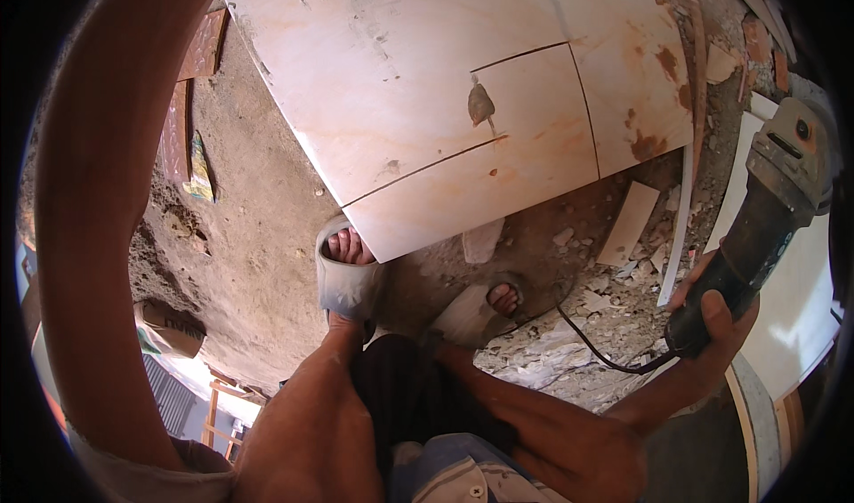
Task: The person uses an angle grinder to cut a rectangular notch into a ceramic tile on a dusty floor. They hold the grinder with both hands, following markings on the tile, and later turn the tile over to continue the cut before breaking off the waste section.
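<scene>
My right hand (721, 316) grips the dark body of an angle grinder (756, 227), held at the right with its grey head pointing up and its power cord (587, 343) curving down toward the ground. To the grinder's left lies a large pale marble-look tile (418, 112), marked with straight dark lines, rusty stains and a dark smudge. The tile's lower corner rests over or beside my left sandalled foot (349, 263). My left arm (98, 201) stretches up along the left edge, and its hand is out of view beyond the top.
My right sandalled foot (480, 312) stands on dirt below the tile. Rubble and tile offcuts (627, 223) lie at the right, beside another white panel (792, 316). Reddish broken pieces (197, 54) and a sack (169, 329) lie on the sandy ground (240, 245) at the left.
</scene>
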A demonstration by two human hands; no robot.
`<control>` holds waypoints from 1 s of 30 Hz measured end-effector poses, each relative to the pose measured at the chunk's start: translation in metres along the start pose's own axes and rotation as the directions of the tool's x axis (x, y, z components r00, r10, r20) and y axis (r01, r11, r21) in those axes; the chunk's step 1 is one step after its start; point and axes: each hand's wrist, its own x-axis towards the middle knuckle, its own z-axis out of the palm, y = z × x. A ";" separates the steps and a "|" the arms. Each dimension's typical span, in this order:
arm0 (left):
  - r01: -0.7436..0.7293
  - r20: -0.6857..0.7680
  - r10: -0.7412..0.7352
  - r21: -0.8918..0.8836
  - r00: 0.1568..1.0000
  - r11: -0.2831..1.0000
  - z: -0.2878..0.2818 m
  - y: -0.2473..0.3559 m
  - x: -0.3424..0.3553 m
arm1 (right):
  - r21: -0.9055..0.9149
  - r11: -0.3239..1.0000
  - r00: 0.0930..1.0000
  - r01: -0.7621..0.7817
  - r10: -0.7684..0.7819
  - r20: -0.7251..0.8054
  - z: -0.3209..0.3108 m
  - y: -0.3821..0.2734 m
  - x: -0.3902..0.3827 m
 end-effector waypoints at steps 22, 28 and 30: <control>0.526 0.519 -0.130 -0.763 0.845 0.376 -0.041 0.241 -0.512 | -0.004 0.998 0.854 0.061 -0.050 0.517 0.157 0.048 -0.042; 0.240 0.324 -0.500 -0.944 0.803 -0.227 0.034 0.338 -0.495 | -0.076 0.994 0.847 0.084 -0.031 0.531 0.167 0.060 -0.039; 0.102 0.289 -0.598 -0.940 0.748 -0.327 0.047 0.358 -0.483 | -0.086 0.992 0.848 0.088 -0.029 0.529 0.165 0.066 -0.035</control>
